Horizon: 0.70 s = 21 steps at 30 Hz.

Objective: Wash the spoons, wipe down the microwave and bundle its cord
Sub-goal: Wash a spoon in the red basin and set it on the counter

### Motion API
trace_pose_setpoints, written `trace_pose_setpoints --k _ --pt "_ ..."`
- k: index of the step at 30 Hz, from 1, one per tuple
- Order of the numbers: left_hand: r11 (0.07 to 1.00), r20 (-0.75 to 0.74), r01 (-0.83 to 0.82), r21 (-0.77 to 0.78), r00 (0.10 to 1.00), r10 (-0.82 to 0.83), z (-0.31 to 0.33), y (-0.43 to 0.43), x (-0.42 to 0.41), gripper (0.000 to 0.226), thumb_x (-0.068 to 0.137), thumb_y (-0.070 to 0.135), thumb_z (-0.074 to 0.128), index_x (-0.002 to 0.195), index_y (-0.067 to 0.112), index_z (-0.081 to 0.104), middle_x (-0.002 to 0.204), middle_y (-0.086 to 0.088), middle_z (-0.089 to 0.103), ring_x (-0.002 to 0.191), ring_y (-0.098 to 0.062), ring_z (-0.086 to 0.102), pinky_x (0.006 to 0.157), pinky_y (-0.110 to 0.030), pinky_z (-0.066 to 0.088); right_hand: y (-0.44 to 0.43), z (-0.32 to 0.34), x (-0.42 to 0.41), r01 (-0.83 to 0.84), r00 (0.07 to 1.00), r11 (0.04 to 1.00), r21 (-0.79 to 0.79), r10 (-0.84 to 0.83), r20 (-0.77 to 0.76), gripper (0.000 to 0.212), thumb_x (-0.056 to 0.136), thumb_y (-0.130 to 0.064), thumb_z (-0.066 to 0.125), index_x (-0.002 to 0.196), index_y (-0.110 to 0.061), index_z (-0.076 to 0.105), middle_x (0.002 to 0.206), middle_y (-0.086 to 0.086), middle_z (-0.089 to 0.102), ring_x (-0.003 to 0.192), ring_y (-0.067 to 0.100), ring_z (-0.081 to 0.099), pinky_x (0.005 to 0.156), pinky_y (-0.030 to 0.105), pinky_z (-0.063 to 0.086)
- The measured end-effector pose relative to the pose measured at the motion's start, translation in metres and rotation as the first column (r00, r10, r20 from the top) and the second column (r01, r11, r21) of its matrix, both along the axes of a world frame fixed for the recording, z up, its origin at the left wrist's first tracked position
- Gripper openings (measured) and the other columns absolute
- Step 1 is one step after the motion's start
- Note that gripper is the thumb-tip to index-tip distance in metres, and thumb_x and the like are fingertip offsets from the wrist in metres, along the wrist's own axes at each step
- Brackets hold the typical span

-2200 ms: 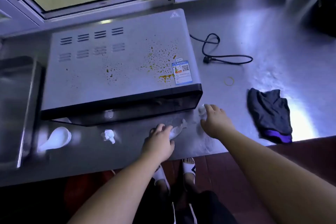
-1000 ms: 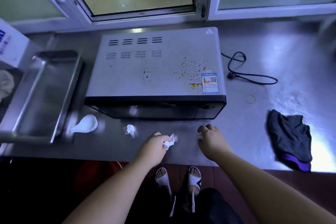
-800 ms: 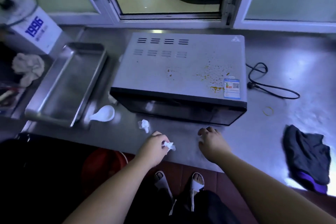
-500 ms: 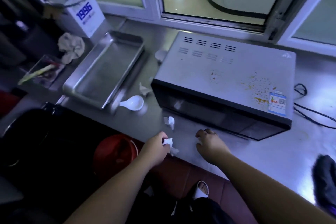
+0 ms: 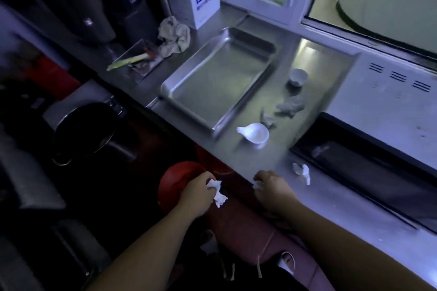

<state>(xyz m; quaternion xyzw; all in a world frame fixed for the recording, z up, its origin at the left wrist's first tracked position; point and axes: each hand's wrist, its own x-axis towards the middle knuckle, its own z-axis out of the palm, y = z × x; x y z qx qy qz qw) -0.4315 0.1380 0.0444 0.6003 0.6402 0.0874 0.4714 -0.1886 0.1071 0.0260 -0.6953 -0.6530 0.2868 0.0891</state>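
- Your left hand (image 5: 197, 190) pinches a paper scrap (image 5: 217, 194) over the red bin (image 5: 173, 178), likely to drop it in.
- Your right hand (image 5: 272, 190) curls near the bin; I cannot tell if it holds anything.

The reference item is a steel tray (image 5: 212, 82), lying on a steel counter (image 5: 248, 160). Behind the tray stands a white box (image 5: 201, 4) printed "1996". A crumpled cloth (image 5: 173, 39) lies just in front of that box. Left of the tray sits a clear container (image 5: 142, 61) holding a green stalk. Grey crumpled wads (image 5: 289, 106) lie right of the tray. A white tissue scrap (image 5: 302, 171) lies further right, toward the counter's front. A red bucket (image 5: 170, 184) shows below the tray's near corner, under the counter edge.
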Motion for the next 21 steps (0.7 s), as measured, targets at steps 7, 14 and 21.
trace_pose_setpoints --k 7,14,21 --pt "0.954 0.068 -0.276 -0.112 0.956 0.285 -0.008 0.011 -0.116 0.013 0.085 0.02 0.058 0.089 0.027 0.068 0.074 0.006 0.074 0.071 -0.014 0.073 0.075 -0.034 0.06 0.049 0.001 -0.121 -0.088 0.996 0.994 -0.061 0.086 -0.037 0.019 0.088 -0.019 0.063 0.104 -0.009 0.068 0.1 0.014 0.066 0.093 0.033 0.063 0.078 0.037 0.046" --pt "0.884 -0.034 -0.453 -0.112 0.891 0.453 -0.031 0.008 -0.186 0.012 0.087 0.013 0.066 0.086 0.021 0.074 0.084 0.005 0.075 0.082 -0.013 0.07 0.07 -0.026 0.051 0.086 -0.018 -0.201 -0.233 0.972 0.958 -0.167 0.23 -0.036 0.022 0.087 -0.023 0.064 0.106 -0.014 0.067 0.101 0.012 0.063 0.091 0.034 0.065 0.074 0.034 0.045" --pt "0.81 -0.123 -0.57 -0.136 0.821 0.557 -0.073 0.016 -0.205 0.015 0.09 0.021 0.065 0.077 0.023 0.072 0.073 0.005 0.071 0.069 -0.011 0.065 0.056 -0.025 0.044 0.121 -0.06 -0.234 -0.301 0.953 0.923 -0.239 0.3 -0.042 0.024 0.09 -0.021 0.063 0.113 -0.014 0.066 0.111 0.011 0.061 0.101 0.031 0.063 0.084 0.035 0.048"
